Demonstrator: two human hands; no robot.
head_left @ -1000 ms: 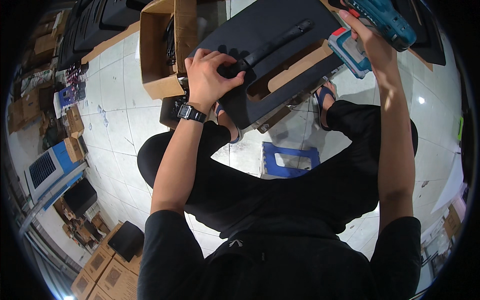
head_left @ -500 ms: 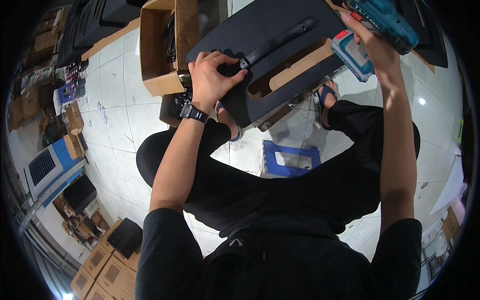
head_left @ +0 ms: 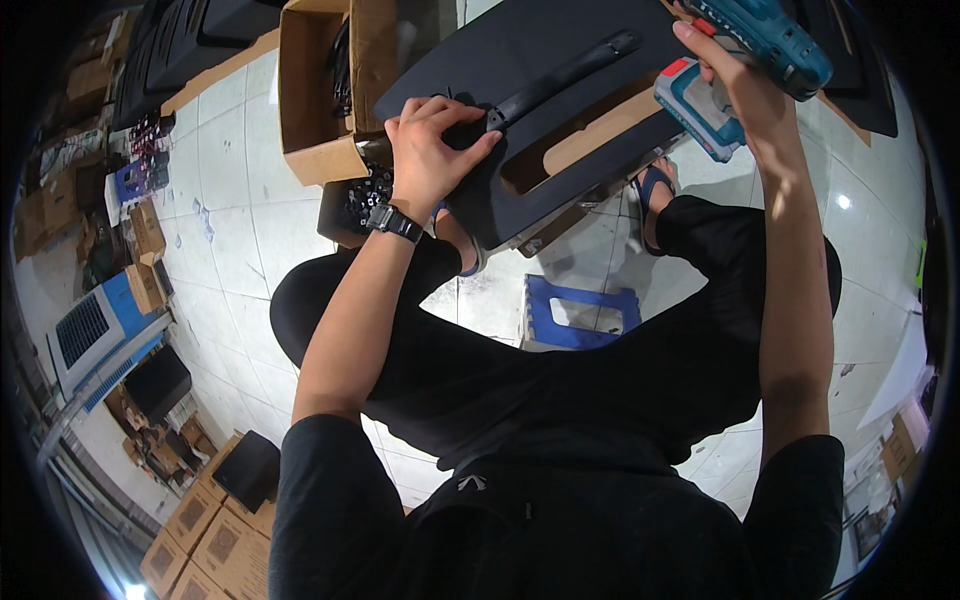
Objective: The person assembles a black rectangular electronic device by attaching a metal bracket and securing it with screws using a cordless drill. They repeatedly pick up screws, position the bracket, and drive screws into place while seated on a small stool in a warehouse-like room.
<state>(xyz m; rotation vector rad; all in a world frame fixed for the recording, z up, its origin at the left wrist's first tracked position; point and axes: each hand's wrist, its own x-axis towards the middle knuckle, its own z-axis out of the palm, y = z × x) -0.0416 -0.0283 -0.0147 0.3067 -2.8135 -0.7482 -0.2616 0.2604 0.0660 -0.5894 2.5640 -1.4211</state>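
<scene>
A large black panel (head_left: 450, 80) lies in front of me, with a rectangular cut-out showing bare brown board. Along it runs a long black strap handle (head_left: 565, 83). My left hand (head_left: 432, 140) is closed at the handle's near end, thumb and fingers pinching it around its end piece; whether a small screw is also between them I cannot make out. My right hand (head_left: 745, 90) grips a teal cordless drill (head_left: 770, 40) by its handle, up at the right above the panel's edge. The drill's front end is cut off by the picture's top edge.
An open cardboard box (head_left: 315, 90) with black parts stands left of the panel. Below it, a small container (head_left: 345, 205) holds many small dark pieces. A blue and white folding stool (head_left: 580, 312) sits between my legs. Stacked cartons (head_left: 215, 540) fill the lower left.
My left hand and the near end of the handle have shifted slightly right, along with the panel. The drill in my right hand has moved slightly up and left.
</scene>
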